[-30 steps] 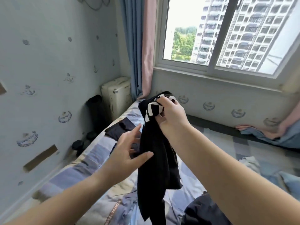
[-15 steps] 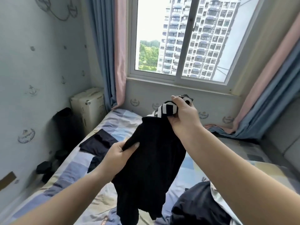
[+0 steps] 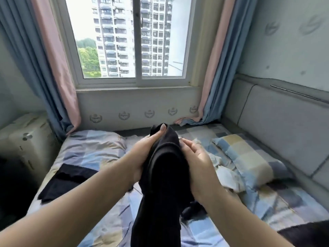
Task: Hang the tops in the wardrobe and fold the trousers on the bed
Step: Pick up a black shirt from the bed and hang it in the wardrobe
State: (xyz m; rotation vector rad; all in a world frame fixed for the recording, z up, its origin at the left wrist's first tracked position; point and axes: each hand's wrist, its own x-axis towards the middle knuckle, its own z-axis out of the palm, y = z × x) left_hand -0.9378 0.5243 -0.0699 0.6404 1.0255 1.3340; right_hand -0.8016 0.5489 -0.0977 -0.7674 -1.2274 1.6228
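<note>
A black garment point(image 3: 165, 175) hangs in a bunched column between my two hands, above the patchwork bed point(image 3: 92, 154). My left hand point(image 3: 142, 155) grips its upper left side, thumb laid over the top fold. On the right side my right hand point(image 3: 195, 157) lies against the cloth with its palm showing and its fingers fairly straight. The garment's lower end drops out of view at the bottom edge. Another black garment point(image 3: 67, 177) lies flat on the bed's left part. A dark garment point(image 3: 306, 232) shows at the lower right corner.
A checked pillow point(image 3: 249, 157) lies at the bed's right by the padded headboard point(image 3: 284, 131). A white box point(image 3: 26, 139) stands left of the bed. The window point(image 3: 133, 41) with pink and blue curtains point(image 3: 53, 68) is straight ahead.
The view has swung right toward the window and headboard. My right hand has left the striped part, which no longer shows, and both hands now close in on the bunched garment.
</note>
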